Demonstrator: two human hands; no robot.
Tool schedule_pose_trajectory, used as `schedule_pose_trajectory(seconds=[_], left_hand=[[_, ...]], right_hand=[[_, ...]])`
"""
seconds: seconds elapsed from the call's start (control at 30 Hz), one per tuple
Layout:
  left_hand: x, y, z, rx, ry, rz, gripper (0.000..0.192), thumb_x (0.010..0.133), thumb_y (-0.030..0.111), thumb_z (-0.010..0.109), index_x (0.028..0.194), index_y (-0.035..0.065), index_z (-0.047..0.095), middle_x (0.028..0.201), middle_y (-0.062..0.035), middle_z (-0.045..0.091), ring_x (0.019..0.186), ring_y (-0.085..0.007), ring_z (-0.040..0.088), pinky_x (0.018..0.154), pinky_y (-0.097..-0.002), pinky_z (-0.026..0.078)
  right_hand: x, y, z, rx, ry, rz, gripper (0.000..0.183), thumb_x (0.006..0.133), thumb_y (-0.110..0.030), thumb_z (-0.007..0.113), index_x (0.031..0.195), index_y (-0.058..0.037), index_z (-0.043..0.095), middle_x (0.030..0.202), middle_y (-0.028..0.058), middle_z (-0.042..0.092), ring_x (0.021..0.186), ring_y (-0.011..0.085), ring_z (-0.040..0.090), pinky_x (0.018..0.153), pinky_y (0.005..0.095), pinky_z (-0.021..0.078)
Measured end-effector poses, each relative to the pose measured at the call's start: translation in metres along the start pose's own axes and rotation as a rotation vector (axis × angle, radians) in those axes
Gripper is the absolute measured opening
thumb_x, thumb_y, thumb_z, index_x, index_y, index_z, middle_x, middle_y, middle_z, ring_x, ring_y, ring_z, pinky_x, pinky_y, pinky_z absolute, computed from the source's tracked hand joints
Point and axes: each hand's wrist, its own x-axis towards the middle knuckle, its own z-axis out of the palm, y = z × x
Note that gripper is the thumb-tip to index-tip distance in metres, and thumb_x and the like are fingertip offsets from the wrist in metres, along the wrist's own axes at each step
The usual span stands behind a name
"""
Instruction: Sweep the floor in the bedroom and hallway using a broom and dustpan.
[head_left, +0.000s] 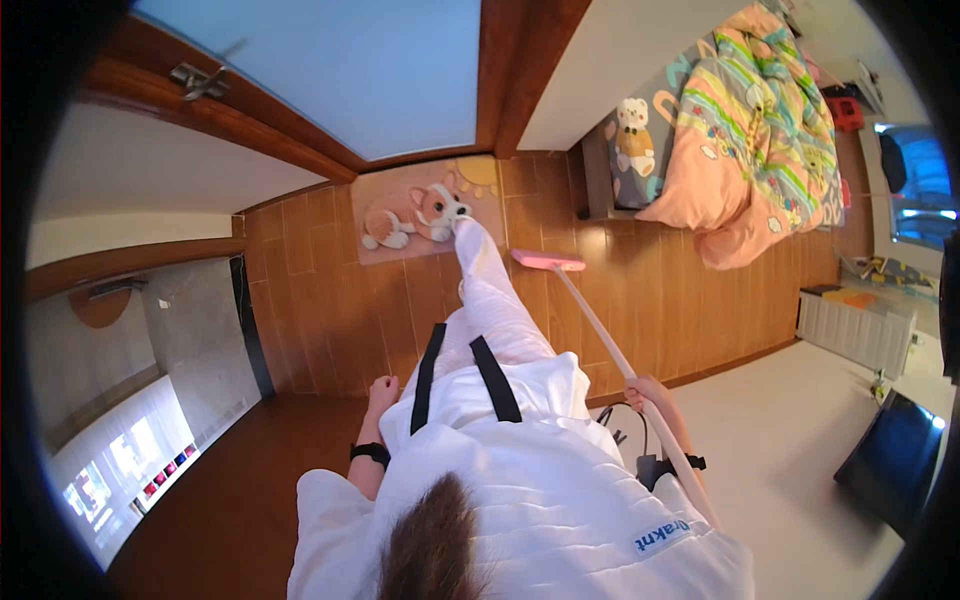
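Observation:
My right hand (646, 393) grips the pale pink pole of a long-handled broom or mop (600, 330). Its flat pink head (547, 260) rests on the wood-look floor (420, 322), ahead and to the right of my outstretched foot. Which kind of cleaning tool it is, I cannot tell. The pole runs back past my right forearm. Beside my left hip hangs my left hand (384, 391), its fingers curled in, with nothing visible in it. My foot reaches the edge of a doormat (394, 225) with a corgi picture.
Ahead is a frosted door (322, 67) in a brown wooden frame. A bed with a rumpled patterned quilt (750, 150) and a bear cushion (634, 139) stands front right. A radiator-like white unit (855, 330) and a dark screen (892, 457) are at right; a doorway (202, 322) opens left.

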Motion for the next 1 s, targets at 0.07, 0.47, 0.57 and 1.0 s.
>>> schedule_pose_trajectory(seconds=[0.07, 0.47, 0.57, 1.0], left_hand=[[0.001, 0.003, -0.002, 0.002, -0.016, -0.001, 0.033, 0.078, 0.028, 0.048, 0.076, -0.0031, 0.059, 0.073, -0.0211, 0.058, 0.072, -0.0316, 0.057, 0.062, -0.0372, 0.043], [0.035, -0.022, 0.007, 0.029, -0.038, 0.021, 0.034, 0.078, 0.029, 0.05, 0.071, -0.0035, 0.057, 0.07, -0.0207, 0.057, 0.066, -0.0319, 0.056, 0.058, -0.037, 0.042], [0.035, 0.0, -0.001, 0.022, -0.006, 0.039, 0.033, 0.078, 0.028, 0.049, 0.072, -0.0035, 0.057, 0.071, -0.0212, 0.058, 0.068, -0.0324, 0.057, 0.06, -0.0375, 0.043], [0.024, 0.032, 0.001, -0.013, -0.001, 0.063, 0.032, 0.077, 0.026, 0.048, 0.073, -0.0035, 0.058, 0.076, -0.0219, 0.058, 0.074, -0.034, 0.057, 0.064, -0.0392, 0.044]], right_hand=[[-0.009, -0.008, 0.009, -0.101, 0.041, -0.052, 0.012, 0.072, -0.007, 0.049, 0.065, -0.0062, 0.039, 0.047, -0.0023, 0.035, 0.033, 0.0042, 0.032, 0.028, 0.0195, 0.0279], [0.051, -0.058, 0.024, -0.503, 0.057, -0.106, 0.01, 0.068, -0.007, 0.05, 0.071, -0.0006, 0.043, 0.048, 0.0026, 0.041, 0.033, 0.0096, 0.038, 0.03, 0.0244, 0.0342], [0.052, -0.057, 0.023, -0.643, 0.072, -0.146, 0.011, 0.066, -0.008, 0.051, 0.069, -0.0001, 0.045, 0.047, 0.0032, 0.041, 0.033, 0.0104, 0.039, 0.031, 0.0247, 0.0355], [0.019, 0.002, -0.019, -0.353, 0.056, 0.044, 0.011, 0.067, -0.004, 0.053, 0.062, -0.0017, 0.043, 0.047, 0.0032, 0.042, 0.034, 0.0093, 0.039, 0.03, 0.0243, 0.0335]])
